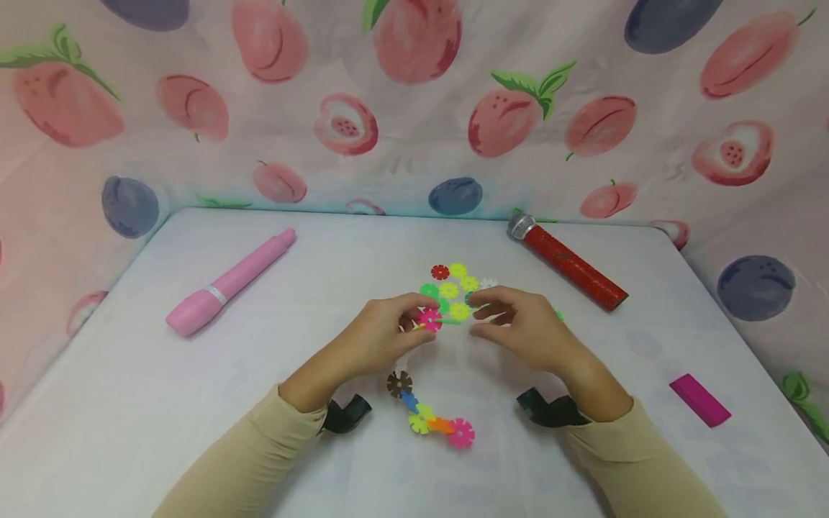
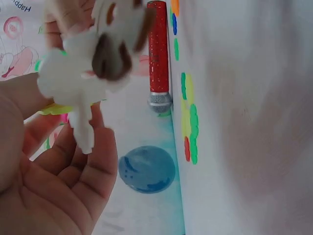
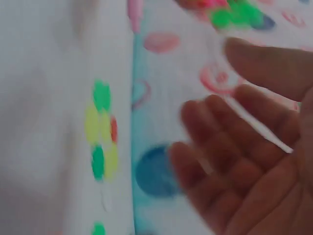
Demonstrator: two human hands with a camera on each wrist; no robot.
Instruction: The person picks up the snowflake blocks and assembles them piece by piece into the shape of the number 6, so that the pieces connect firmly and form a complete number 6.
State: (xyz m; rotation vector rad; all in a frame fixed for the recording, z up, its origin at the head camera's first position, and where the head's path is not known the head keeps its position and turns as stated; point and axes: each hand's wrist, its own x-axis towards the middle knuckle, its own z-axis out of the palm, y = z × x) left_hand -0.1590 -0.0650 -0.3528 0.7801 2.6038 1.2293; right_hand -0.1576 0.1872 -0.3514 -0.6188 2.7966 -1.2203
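My left hand point(image 1: 376, 334) pinches a linked chain of slotted, flower-shaped plastic discs between thumb and fingers. A pink disc point(image 1: 430, 319) and a green one seen edge-on stick out at its fingertips. Below the hand hangs the rest of the chain, from a brown disc point(image 1: 399, 384) down to a pink end disc point(image 1: 461, 434). A white disc point(image 2: 68, 81) of the chain shows close up in the left wrist view. Just right of the chain, my right hand point(image 1: 527, 327) has thumb and fingers apart. A thin white strip point(image 3: 259, 125) crosses behind its fingers; I cannot tell what it is.
Several loose discs, among them a red disc point(image 1: 440, 272) and a yellow disc point(image 1: 448, 290), lie beyond the hands. A pink microphone point(image 1: 236, 280) lies at left, a red glittery microphone point(image 1: 573, 266) at back right. A magenta block point(image 1: 700, 400) lies right. Fruit-print cloth point(image 1: 401, 165) hangs behind.
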